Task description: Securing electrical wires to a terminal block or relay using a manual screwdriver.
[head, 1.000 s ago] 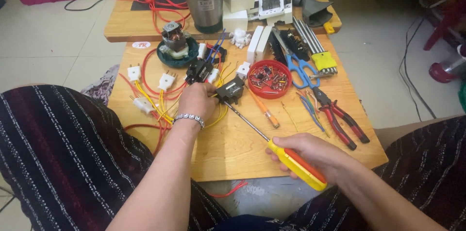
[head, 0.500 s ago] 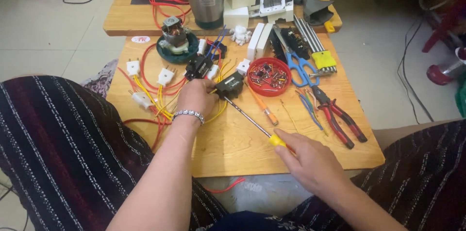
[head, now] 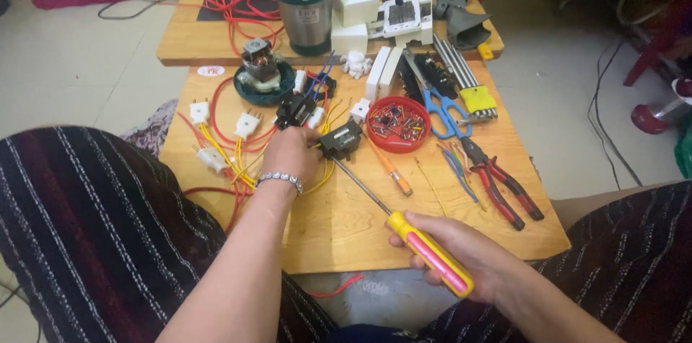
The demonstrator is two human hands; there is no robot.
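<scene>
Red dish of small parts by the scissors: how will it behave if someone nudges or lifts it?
The red dish looks shallow and flat-bottomed, so it would probably slide on the wooden table rather than tip. It seems thin plastic, likely light. The loose parts heaped inside could shift or spill if it is lifted tilted. The scissors lie close beside it and may block a push that way.

The left hand (head: 292,156), a beaded bracelet at its wrist, reaches forward with fingers curled closed at the small black switch part (head: 340,140), while the right hand (head: 461,253), nearer the body, is fisted round the yellow screwdriver handle (head: 430,254).
</scene>
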